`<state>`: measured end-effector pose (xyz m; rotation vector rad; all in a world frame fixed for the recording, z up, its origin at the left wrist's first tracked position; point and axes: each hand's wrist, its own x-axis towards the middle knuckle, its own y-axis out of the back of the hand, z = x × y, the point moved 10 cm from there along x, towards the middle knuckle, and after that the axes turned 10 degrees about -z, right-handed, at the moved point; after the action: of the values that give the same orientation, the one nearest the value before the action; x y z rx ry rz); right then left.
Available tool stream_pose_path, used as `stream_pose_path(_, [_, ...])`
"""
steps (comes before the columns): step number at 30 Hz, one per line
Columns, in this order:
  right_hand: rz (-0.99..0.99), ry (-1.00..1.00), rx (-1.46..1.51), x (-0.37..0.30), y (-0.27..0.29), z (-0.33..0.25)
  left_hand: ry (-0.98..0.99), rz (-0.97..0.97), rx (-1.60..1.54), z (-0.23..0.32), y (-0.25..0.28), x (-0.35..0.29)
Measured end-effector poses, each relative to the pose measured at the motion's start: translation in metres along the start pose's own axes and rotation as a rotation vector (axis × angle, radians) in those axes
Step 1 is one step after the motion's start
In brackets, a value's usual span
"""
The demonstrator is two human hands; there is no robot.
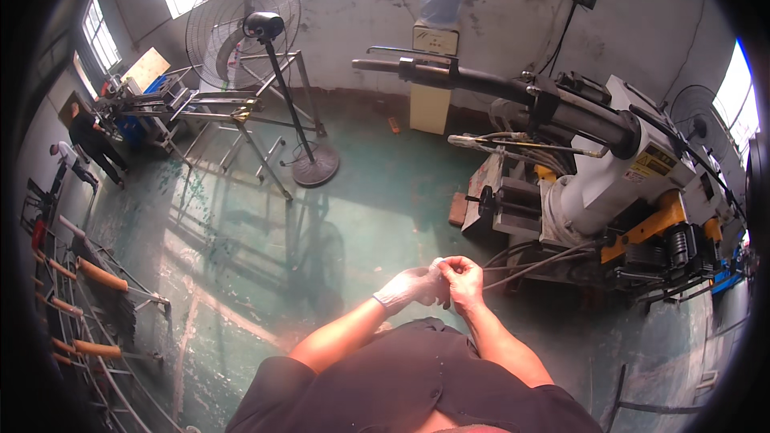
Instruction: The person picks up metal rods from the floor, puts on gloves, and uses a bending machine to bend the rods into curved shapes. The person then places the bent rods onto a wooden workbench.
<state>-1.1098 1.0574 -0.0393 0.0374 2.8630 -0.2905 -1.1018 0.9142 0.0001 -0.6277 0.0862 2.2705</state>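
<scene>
My left hand (pixel 410 287) wears a pale knitted work glove (pixel 399 290) whose cuff ends at the wrist. My bare right hand (pixel 465 281) meets it in front of my chest. Thumb and forefinger of the right hand are pinched on a small white bit that looks like a fingertip of the glove. Below the pinch, the fingers lie in dark shadow and overlap, so how the left fingers are bent does not show. Both hands are held up above the green floor (pixel 385 216), off any surface.
A large machine (pixel 593 200) with a long horizontal arm (pixel 481 80) stands to the right. Ahead are a pedestal fan (pixel 315 165), a water dispenser (pixel 430 108) and a metal frame (pixel 216 104). A rack with tan rollers (pixel 102 275) is at left; two people (pixel 96 144) stand far left.
</scene>
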Motion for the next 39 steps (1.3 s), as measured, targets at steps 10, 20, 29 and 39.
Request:
stream_pose_path(10, [-0.328,0.105,-0.004,-0.004,-0.024,-0.022,-0.085,0.018,0.039,-0.015,0.002,0.008])
stream_pose_path(20, [0.07,0.22,-0.51,-0.004,-0.007,-0.044,-0.092,0.349,0.435,0.013,0.029,-0.007])
stream_pose_path(29, [0.023,0.753,-0.706,-0.05,-0.046,-0.094,-0.41,0.765,0.487,0.034,0.066,-0.035])
stream_pose_path(39, [0.09,0.3,-0.758,-0.012,-0.028,-0.059,-0.285,0.484,-0.282,0.006,0.052,-0.023])
